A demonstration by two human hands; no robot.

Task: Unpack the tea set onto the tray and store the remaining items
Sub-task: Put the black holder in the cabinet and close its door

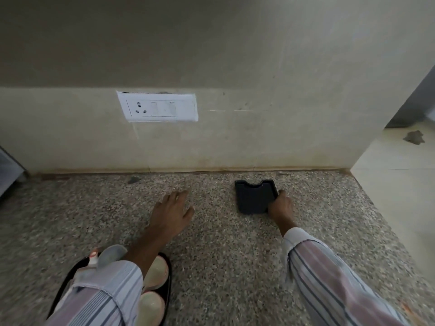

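the speckled grey granite counter runs up to a pale cream wall, where a white switchboard with a three-pin socket and two switches is set. near the wall on the right lies a small flat black rectangular holder with a notch cut in its far edge. the right hand is closed around its near right corner, fingers curled on the rim, the holder flat on the counter or nearly so; i cannot tell if it is lifted. the left hand is spread wide, palm down, fingers loosely apart over the bare stone, holding nothing, well apart from the holder. both arms wear striped pale sleeves. at the near left edge sits a black oval tray, partly hidden under the left forearm. on it are two cream cups with reddish rims, a grey rounded piece and something white with a red band, too blurred to name. a dark stain marks the pale surface at far right.
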